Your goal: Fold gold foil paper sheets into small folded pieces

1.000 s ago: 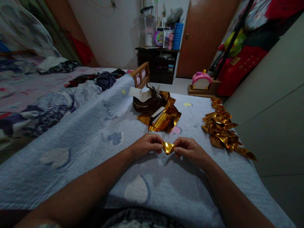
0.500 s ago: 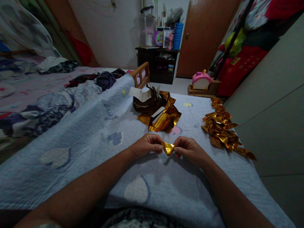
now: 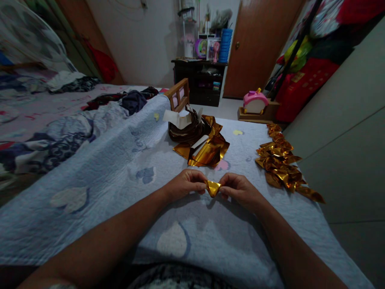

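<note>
Between my two hands is a small folded piece of gold foil paper [image 3: 213, 188], shaped roughly like a downward-pointing triangle. My left hand [image 3: 188, 184] pinches its left corner between thumb and fingers. The right corner is pinched in the same way by my right hand [image 3: 235, 187]. Just beyond my hands lie loose gold foil sheets [image 3: 207, 154], partly curled, with white undersides showing. Behind them sits a dark, rounded stack of paper [image 3: 188, 132] with a pale sheet on top. To my right, several folded gold foil pieces [image 3: 281, 160] form a long row.
A pale blue quilt with heart patterns [image 3: 120, 200] lies under everything. On the left is a bed with rumpled clothes [image 3: 132, 102]. A wooden rail [image 3: 179, 94] and a pink toy [image 3: 255, 102] stand at the far end. A pale cabinet [image 3: 345, 152] borders the right side.
</note>
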A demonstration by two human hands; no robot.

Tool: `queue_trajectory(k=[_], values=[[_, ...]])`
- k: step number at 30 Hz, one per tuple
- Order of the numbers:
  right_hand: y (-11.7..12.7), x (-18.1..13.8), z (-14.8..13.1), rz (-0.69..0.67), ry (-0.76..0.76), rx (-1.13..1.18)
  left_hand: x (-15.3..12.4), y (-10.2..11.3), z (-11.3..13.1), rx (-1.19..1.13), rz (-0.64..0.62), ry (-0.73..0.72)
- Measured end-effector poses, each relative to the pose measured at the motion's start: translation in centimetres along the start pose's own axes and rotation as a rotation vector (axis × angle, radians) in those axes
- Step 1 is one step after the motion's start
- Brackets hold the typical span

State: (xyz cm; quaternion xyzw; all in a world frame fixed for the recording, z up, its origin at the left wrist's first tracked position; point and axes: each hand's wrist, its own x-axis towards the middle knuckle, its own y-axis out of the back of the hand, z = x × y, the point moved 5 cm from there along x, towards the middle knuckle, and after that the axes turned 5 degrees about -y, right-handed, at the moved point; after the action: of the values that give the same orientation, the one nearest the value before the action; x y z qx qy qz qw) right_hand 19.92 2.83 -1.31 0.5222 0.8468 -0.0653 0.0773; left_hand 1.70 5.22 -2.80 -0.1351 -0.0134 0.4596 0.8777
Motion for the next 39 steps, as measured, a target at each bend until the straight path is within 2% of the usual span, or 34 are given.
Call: queue_trajectory(k=[20,32,39], values=[[0.09,-0.03,0.08,0.007,-0.005,0.025,-0.1,-0.13,0.05,-0.033,-0.054,-0.023],[0.05,0.18,0.5,0.041,0.004,0.03,-0.15,-0.21,0.76,0.082,0.034,-0.064],[-0.07,0.3,0.13,0.066,0.029,0.05,-0.05,-0.16,0.73,0.005,0.07,-0.091]])
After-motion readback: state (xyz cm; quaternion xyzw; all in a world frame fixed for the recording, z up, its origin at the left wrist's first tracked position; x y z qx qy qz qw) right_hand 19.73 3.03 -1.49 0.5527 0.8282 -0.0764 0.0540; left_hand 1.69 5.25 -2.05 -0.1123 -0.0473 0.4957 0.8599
